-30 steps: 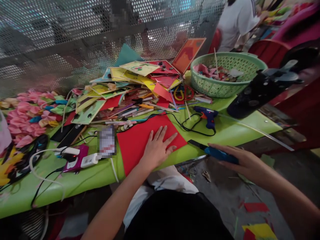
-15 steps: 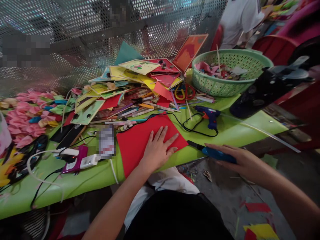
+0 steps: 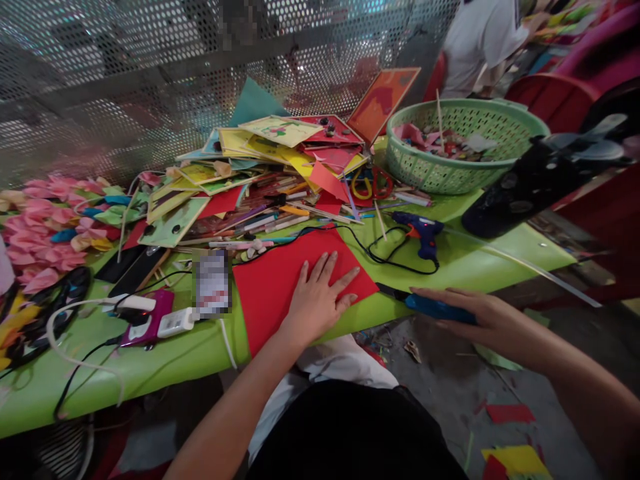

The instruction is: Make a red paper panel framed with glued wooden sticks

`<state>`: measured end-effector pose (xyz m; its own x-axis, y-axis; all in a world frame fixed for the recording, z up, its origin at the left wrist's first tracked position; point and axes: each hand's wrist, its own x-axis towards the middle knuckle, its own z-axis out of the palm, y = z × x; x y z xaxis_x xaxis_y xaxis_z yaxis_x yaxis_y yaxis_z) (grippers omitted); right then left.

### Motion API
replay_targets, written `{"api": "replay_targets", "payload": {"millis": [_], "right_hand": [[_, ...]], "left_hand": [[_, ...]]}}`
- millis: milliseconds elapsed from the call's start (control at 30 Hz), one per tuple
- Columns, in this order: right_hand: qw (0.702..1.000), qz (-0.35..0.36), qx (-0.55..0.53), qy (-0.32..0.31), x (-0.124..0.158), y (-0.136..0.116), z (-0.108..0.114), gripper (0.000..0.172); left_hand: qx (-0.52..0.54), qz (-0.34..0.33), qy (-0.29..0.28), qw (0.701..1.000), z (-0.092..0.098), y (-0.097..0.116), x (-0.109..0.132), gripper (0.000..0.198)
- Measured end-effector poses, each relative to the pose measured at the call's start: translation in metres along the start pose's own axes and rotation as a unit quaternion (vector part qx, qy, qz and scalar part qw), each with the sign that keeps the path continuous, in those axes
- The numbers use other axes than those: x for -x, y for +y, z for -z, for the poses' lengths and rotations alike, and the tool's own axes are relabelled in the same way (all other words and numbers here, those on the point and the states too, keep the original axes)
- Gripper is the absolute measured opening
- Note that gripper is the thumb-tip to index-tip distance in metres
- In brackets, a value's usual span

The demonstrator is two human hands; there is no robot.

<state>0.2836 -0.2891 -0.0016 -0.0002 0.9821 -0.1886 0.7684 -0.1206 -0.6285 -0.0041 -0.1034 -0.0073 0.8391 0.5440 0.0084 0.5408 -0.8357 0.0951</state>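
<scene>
A sheet of red paper (image 3: 270, 287) lies on the green-covered table (image 3: 170, 363) in front of me. My left hand (image 3: 320, 293) rests flat on it, fingers spread. From the right, my right hand (image 3: 480, 317) grips a blue-handled utility knife (image 3: 435, 308). Its dark blade points left, with the tip at the paper's right corner; whether it touches cannot be made out. Just behind the knife, a blue glue gun (image 3: 423, 233) lies on the table, its black cord running along the paper's far edge.
Behind the paper are piled cards (image 3: 280, 133), pens and scissors (image 3: 370, 185). A green basket (image 3: 465, 147) and a dark bottle (image 3: 520, 190) stand at the right. Pink paper flowers (image 3: 45, 220) and a purple power strip (image 3: 150, 320) are at the left. A person in white (image 3: 480, 43) is beyond.
The view has shifted very slightly. My left hand stays flat on the red paper, and my right hand keeps hold of the utility knife at the paper's right corner.
</scene>
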Motion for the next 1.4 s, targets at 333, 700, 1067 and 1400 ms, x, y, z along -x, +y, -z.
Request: {"api": "replay_targets", "payload": {"millis": [333, 700, 1067, 1400], "right_hand": [[1.000, 0.011, -0.016, -0.016, -0.006, -0.006, 0.006, 0.060], [0.999, 0.027, 0.003, -0.044, -0.012, -0.013, 0.007, 0.058], [0.998, 0.023, 0.005, -0.054, -0.013, -0.028, 0.004, 0.058], [0.997, 0.026, 0.011, -0.069, -0.012, -0.033, -0.002, 0.059]], "left_hand": [[-0.013, -0.004, 0.016, 1.000, 0.000, 0.002, 0.001, 0.056], [0.000, -0.002, 0.008, 1.000, -0.001, 0.002, 0.000, 0.057], [0.006, 0.000, 0.007, 1.000, -0.002, 0.003, 0.000, 0.057], [0.013, 0.003, 0.008, 1.000, -0.002, 0.004, 0.001, 0.057]]}}
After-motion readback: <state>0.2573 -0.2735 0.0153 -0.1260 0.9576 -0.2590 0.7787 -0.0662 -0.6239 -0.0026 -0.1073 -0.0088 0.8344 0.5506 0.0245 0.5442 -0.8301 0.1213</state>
